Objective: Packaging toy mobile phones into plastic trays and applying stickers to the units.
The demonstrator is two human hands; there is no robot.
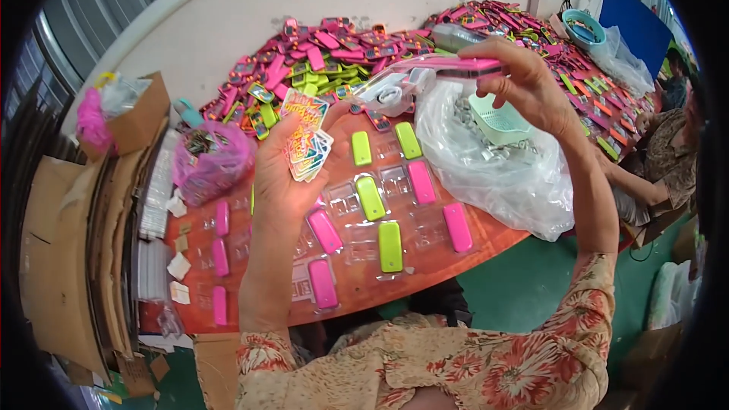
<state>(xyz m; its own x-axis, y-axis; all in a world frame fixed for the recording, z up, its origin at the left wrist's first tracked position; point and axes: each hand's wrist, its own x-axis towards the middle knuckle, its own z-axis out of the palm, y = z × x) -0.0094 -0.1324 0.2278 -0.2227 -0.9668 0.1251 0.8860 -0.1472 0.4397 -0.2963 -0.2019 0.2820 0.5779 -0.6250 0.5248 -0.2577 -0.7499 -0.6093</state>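
My left hand (275,175) is closed around a fanned stack of small colourful printed cards (307,148), and its fingertips reach toward the near end of a clear plastic tray (372,91). Raised at the right, my right hand (535,91) pinches that tray by its other end, where a pink toy phone (463,67) sits. A small white coiled piece (391,95) shows through the plastic. Below both hands, clear trays with green toy phones (370,197) and pink toy phones (420,182) lie in rows.
Pink and green toy phones (326,49) are heaped along the wall. A clear plastic bag (486,190) holds small pale parts and a mint-green basket (501,121). At left are a pink bag (213,163) and cardboard (57,235). A co-worker's arm (634,182) reaches in at right.
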